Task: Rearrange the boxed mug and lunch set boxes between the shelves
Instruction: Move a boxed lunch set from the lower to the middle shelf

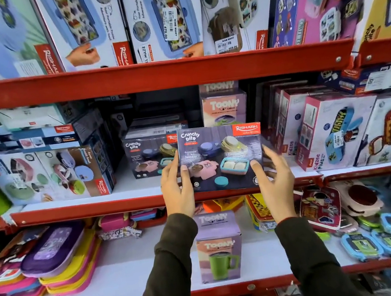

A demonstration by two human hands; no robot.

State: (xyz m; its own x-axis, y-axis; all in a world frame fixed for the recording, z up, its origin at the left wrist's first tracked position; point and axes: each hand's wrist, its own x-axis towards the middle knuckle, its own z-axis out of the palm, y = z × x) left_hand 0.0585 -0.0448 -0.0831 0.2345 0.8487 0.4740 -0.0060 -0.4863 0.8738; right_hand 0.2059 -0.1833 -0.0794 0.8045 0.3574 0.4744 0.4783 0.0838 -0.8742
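Both hands hold a dark Crunchy Bite lunch set box (222,154) upright at the front edge of the middle shelf (85,209). My left hand (176,187) grips its lower left corner, and my right hand (273,182) holds its lower right corner. A second Crunchy Bite box (149,156) stands just behind it to the left. A lilac Toony boxed mug (218,246) with a green mug pictured stands on the lower shelf between my forearms. Another Toony mug box (224,109) sits at the back of the middle shelf.
Large lunch box cartons (160,18) fill the top shelf. Kidzee Plus boxes (331,132) stand right of the held box, and a Rishabh set box (48,174) stands to the left. Loose coloured lunch boxes (62,259) and blue containers (385,234) lie on the lower shelf.
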